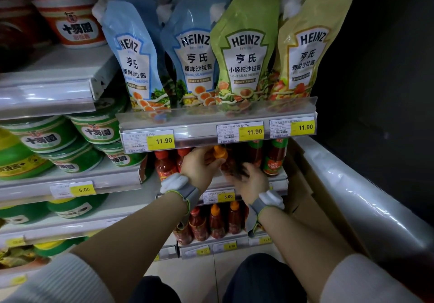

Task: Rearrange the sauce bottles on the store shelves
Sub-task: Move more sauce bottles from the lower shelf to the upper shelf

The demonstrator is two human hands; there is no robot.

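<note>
Below the Heinz pouches (244, 51), your left hand (199, 168) grips an orange-capped sauce bottle (226, 161) and your blurred right hand (251, 180) cups its base, mid-placement; next, seat it upright beside the red-capped bottles (164, 165).

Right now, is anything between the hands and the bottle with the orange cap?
No. Both hands are already on the orange-capped bottle: the left hand holds it near the cap and the right hand lower down, though that part is blurred. Red-capped bottles stand just left.
</note>
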